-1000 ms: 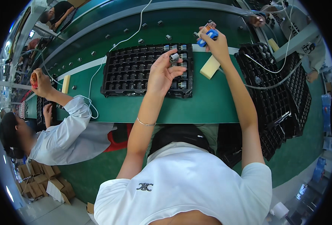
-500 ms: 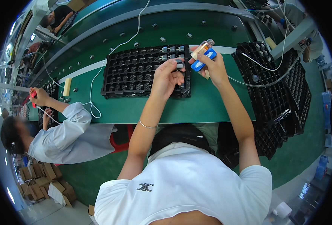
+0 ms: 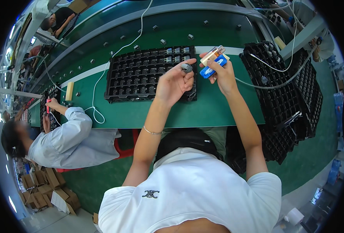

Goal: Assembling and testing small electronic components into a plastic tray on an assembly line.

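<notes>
One co-worker in a pale blue shirt [image 3: 59, 136] sits far left with a red handheld tool [image 3: 48, 105]. Next come a pale yellow rectangular block [image 3: 69, 91] on the green tabletop [image 3: 148, 114] and a thin white cable [image 3: 95, 110] looped across it. Ahead of us lies a black plastic tray [image 3: 137, 95] with rows of compartments, set flat and near, probably so both our hands reach it easily; small metal cylinders [image 3: 177, 50] sit in its rear right compartments.

Over the tray's right side, our left hand [image 3: 172, 83] grips a small grey cylindrical part [image 3: 186, 67] near the fingertips, apparently to leave much of it exposed. Its palm turns inward and up, one digit stretched past the part, the other fingers curled.

Just beside it, our right hand [image 3: 224, 73] is closed around a blue-and-white boxy piece [image 3: 214, 67] and a clear, amber-tinted piece [image 3: 214, 54], perhaps so one grasp steadies both; we cannot tell whether they are joined. Both pieces tilt up to the right, and the forearm slants inward from a bent elbow.

Farther right, overlapping black trays [image 3: 271, 99] lie under a grey cable [image 3: 265, 89].
</notes>
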`<state>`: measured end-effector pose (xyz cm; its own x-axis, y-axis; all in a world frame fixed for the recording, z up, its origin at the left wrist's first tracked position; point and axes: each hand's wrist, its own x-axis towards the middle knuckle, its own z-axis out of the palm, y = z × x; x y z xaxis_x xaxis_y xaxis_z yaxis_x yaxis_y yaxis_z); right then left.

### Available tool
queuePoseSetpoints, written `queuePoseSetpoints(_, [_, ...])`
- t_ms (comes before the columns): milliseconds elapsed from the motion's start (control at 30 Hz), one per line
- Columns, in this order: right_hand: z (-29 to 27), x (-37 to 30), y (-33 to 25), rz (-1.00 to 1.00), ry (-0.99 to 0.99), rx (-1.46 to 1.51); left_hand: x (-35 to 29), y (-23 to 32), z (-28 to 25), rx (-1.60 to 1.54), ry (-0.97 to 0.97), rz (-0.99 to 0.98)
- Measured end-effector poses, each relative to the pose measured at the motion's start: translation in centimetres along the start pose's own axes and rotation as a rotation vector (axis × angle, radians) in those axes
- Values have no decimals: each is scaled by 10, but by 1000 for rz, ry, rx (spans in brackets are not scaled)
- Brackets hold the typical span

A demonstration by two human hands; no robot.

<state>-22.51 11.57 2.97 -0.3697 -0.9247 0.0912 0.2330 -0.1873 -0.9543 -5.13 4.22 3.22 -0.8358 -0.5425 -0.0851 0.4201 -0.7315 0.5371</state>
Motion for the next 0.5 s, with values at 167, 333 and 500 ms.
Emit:
queuePoseSetpoints(167, [5, -5, -8, -3, -29, -33, 0, -4, -9, 709, 61, 123])
queuePoseSetpoints(333, [6, -7, -7, 58, -68, -50, -2, 2, -1, 1309, 43, 225])
queuePoseSetpoints(500, [5, -10, -2, 111, -74, -5, -5, 2, 3, 1298, 27, 245])
